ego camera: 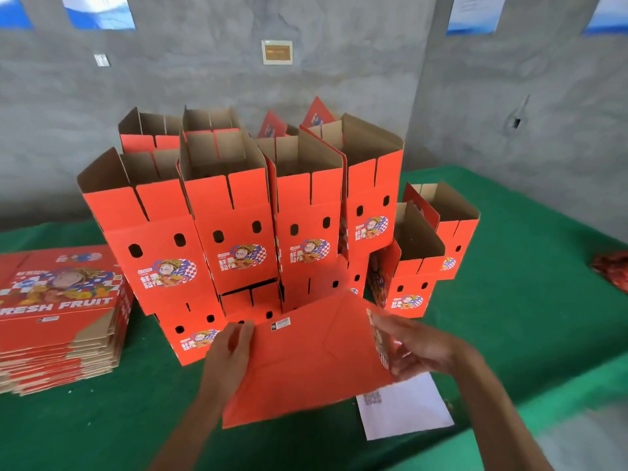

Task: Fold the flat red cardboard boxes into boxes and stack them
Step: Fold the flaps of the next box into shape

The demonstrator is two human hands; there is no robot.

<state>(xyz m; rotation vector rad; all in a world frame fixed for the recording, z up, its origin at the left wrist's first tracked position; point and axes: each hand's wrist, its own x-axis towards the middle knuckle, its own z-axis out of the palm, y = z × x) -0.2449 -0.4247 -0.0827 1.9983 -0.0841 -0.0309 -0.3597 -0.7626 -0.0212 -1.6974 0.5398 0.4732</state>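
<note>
I hold a red cardboard box [306, 362] just above the green table, its plain red bottom facing me. My left hand [229, 351] grips its left edge, fingers over the top. My right hand [413, 348] holds its right side by the printed panel, fingers spread along the edge. Behind it stand several folded red boxes [238, 232] stacked in two layers, tops open, brown inside. A pile of flat red boxes [57, 317] printed "FRESH FRUIT" lies at the left.
A green cloth covers the table [543, 317]. A white paper sheet [407, 409] lies under the held box near the front edge. A red crumpled thing [611, 270] lies at the far right. A grey concrete wall stands behind.
</note>
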